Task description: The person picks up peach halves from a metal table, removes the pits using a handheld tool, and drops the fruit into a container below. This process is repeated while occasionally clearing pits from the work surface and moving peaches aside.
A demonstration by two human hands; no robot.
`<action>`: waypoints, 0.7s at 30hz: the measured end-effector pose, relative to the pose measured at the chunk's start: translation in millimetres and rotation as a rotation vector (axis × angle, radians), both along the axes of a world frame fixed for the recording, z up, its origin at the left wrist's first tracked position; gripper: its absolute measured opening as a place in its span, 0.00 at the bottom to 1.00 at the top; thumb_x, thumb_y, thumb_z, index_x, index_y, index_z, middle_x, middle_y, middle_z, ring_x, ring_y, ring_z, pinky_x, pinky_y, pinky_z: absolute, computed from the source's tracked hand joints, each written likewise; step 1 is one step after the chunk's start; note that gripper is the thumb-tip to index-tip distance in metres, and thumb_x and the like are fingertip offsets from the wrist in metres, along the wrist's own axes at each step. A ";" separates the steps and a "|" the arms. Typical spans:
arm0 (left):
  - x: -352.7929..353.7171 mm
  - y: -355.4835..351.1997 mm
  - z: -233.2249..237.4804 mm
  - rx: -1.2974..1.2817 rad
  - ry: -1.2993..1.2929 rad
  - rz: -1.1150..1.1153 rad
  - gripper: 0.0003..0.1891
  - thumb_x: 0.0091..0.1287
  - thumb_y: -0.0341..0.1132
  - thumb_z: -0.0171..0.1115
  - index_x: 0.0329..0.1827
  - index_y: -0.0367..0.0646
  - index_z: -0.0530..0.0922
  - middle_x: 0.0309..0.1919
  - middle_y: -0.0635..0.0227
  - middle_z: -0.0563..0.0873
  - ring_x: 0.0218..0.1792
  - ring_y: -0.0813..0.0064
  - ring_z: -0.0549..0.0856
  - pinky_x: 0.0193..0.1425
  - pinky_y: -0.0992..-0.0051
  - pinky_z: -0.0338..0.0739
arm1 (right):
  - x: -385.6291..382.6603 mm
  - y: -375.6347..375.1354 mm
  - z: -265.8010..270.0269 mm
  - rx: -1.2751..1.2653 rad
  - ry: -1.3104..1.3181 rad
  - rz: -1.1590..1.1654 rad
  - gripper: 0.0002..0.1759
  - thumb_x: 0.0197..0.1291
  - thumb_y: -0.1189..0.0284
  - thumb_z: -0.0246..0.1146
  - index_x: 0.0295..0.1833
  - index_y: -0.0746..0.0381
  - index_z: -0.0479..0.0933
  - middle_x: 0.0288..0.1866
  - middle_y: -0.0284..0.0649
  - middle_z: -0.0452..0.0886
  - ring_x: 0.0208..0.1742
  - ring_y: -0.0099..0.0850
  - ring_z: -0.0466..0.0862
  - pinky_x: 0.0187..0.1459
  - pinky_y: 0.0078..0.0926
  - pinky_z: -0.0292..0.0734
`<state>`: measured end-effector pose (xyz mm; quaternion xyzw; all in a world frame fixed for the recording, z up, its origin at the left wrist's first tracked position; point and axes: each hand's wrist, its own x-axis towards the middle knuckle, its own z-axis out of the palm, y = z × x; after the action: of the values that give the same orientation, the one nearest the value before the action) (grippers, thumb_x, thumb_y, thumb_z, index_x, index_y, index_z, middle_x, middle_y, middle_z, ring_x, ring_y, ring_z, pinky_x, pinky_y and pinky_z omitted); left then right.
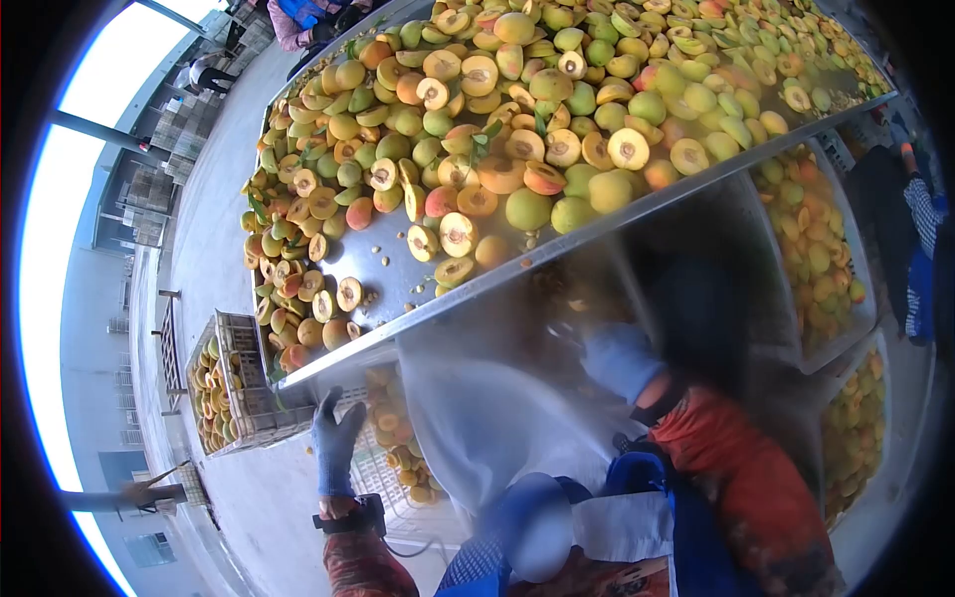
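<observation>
A long metal table (383, 274) carries a heap of whole and halved peaches (517, 129), green, yellow and orange. My left hand (336, 438), in a blue glove with a black band at the wrist, hangs below the table's front edge with fingers apart and nothing in it. It is nearest a white crate of peach halves (234, 388). My right hand (622, 358), also in a blue glove, is blurred and curled just under the table edge. Whether it holds anything cannot be made out. A pale translucent apron (497, 408) covers my front.
Another crate of halved peaches (398, 453) stands under the table near my left hand. More filled crates (826, 249) (856, 428) sit at the right. One person (308, 20) stands at the table's far end, another in a checked sleeve (920, 214) at the right.
</observation>
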<state>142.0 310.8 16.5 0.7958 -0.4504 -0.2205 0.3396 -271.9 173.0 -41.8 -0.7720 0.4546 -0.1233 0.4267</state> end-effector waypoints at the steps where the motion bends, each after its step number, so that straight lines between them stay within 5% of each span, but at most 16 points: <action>1: 13.0 -0.6 -8.3 -0.090 -0.102 -0.021 0.16 0.60 0.31 0.58 0.51 0.36 0.76 0.41 0.64 0.83 0.41 0.75 0.81 0.42 0.74 0.76 | 0.3 -3.6 1.6 -0.104 0.388 -0.006 0.19 0.50 0.62 0.60 0.43 0.64 0.74 0.33 0.51 0.81 0.36 0.44 0.82 0.38 0.41 0.75; 5: -38.2 -141.7 13.4 0.123 -0.113 -0.116 0.25 0.54 0.31 0.62 0.57 0.43 0.73 0.49 0.55 0.80 0.45 0.64 0.81 0.50 0.72 0.74 | 3.3 -14.2 2.9 0.042 0.366 0.014 0.20 0.51 0.60 0.59 0.45 0.63 0.72 0.36 0.49 0.81 0.38 0.44 0.82 0.40 0.41 0.75; 7: -91.9 -200.7 20.2 0.135 0.091 -0.079 0.33 0.49 0.32 0.64 0.62 0.44 0.68 0.52 0.51 0.77 0.48 0.55 0.79 0.53 0.68 0.73 | -0.7 -6.1 -2.1 -0.196 0.170 -0.136 0.18 0.48 0.58 0.62 0.33 0.64 0.76 0.22 0.49 0.78 0.25 0.46 0.80 0.31 0.43 0.75; 9: -68.9 -244.1 -34.0 0.044 -0.256 -0.421 0.38 0.46 0.34 0.66 0.65 0.46 0.63 0.55 0.50 0.74 0.48 0.51 0.78 0.54 0.65 0.72 | -4.5 -5.5 0.3 -0.192 0.132 -0.167 0.18 0.48 0.58 0.63 0.33 0.64 0.76 0.22 0.50 0.78 0.25 0.46 0.80 0.30 0.42 0.75; 10: -78.8 -256.1 -32.2 0.222 -0.327 -0.460 0.41 0.44 0.36 0.67 0.66 0.47 0.62 0.56 0.48 0.73 0.50 0.49 0.77 0.56 0.64 0.71 | -5.8 -5.9 3.7 -0.189 0.087 -0.181 0.18 0.48 0.58 0.63 0.32 0.63 0.76 0.23 0.50 0.78 0.25 0.46 0.80 0.30 0.42 0.75; 14: -96.6 -251.4 -8.4 0.344 -0.348 -0.370 0.27 0.46 0.37 0.68 0.53 0.44 0.74 0.36 0.52 0.83 0.41 0.54 0.82 0.47 0.65 0.76 | -3.7 -5.3 24.1 -0.064 0.092 -0.163 0.18 0.52 0.59 0.60 0.41 0.62 0.73 0.31 0.50 0.79 0.32 0.48 0.80 0.35 0.44 0.75; 16: -111.6 -221.7 17.8 0.242 0.227 -0.176 0.20 0.49 0.36 0.67 0.45 0.40 0.78 0.29 0.58 0.83 0.33 0.65 0.83 0.38 0.71 0.78 | 1.9 -5.1 30.2 -0.117 -0.003 -0.185 0.17 0.52 0.59 0.62 0.38 0.62 0.74 0.29 0.50 0.79 0.31 0.47 0.80 0.34 0.41 0.75; 17: -110.1 -201.8 15.9 0.094 0.469 -0.179 0.19 0.52 0.32 0.63 0.47 0.35 0.74 0.37 0.58 0.83 0.34 0.68 0.84 0.30 0.76 0.80 | 7.5 -6.2 34.0 -0.123 -0.003 -0.166 0.17 0.52 0.59 0.62 0.38 0.62 0.74 0.29 0.50 0.79 0.31 0.47 0.80 0.34 0.41 0.75; 19: -113.2 -165.1 -7.6 -0.232 0.305 -0.413 0.18 0.54 0.31 0.59 0.48 0.34 0.72 0.41 0.55 0.81 0.34 0.68 0.83 0.33 0.74 0.81 | 24.6 -9.4 45.0 -0.074 -0.410 -0.217 0.16 0.51 0.61 0.64 0.37 0.62 0.74 0.27 0.48 0.79 0.30 0.46 0.81 0.31 0.40 0.75; 21: -145.8 -135.1 13.3 -0.123 1.178 -0.232 0.17 0.55 0.30 0.57 0.48 0.33 0.70 0.43 0.55 0.79 0.36 0.67 0.83 0.36 0.73 0.82 | 42.1 -9.0 70.3 -0.133 -0.442 -0.224 0.15 0.51 0.62 0.64 0.37 0.62 0.75 0.26 0.48 0.79 0.29 0.46 0.81 0.30 0.39 0.74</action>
<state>-3.8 175.7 29.8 0.4643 -0.2824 -0.6332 0.5512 -229.8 164.0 28.6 -0.6975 0.4239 -0.3651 0.4478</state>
